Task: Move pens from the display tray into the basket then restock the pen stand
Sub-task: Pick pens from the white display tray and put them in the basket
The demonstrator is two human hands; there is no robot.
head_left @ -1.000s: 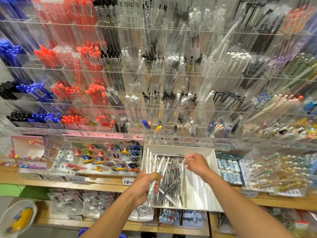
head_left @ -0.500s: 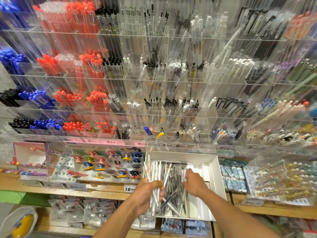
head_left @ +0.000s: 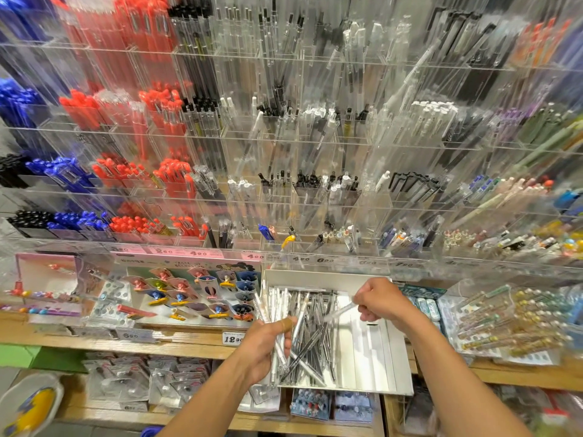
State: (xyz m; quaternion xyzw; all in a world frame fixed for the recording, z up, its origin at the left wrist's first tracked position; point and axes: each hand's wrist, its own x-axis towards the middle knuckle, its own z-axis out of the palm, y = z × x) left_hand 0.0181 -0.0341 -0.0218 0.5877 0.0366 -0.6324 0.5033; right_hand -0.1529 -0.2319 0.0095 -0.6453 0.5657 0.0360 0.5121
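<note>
A white display tray (head_left: 375,370) sits on the wooden shelf, with several clear and silver pens (head_left: 312,339) heaped in its left half. My left hand (head_left: 268,345) grips a bundle of clear pens (head_left: 274,313) upright over the tray's left edge. My right hand (head_left: 383,301) hovers above the tray's middle and pinches a single clear pen (head_left: 339,312) that points down-left. Behind the tray rises the acrylic pen stand (head_left: 315,197), its compartments holding red, blue, black and clear pens. No basket is in view.
A card of colourful clips (head_left: 195,294) stands left of the tray. Packs of beaded pens (head_left: 504,320) lie to its right. The wooden shelf edge (head_left: 176,342) carries price tags. Bagged items (head_left: 126,380) fill the lower shelf. A white and yellow object (head_left: 28,408) lies at bottom left.
My right hand dipped into the tray's pile, then rose to the right with one clear pen pinched in it. My left hand keeps its bundle, nearly still.
</note>
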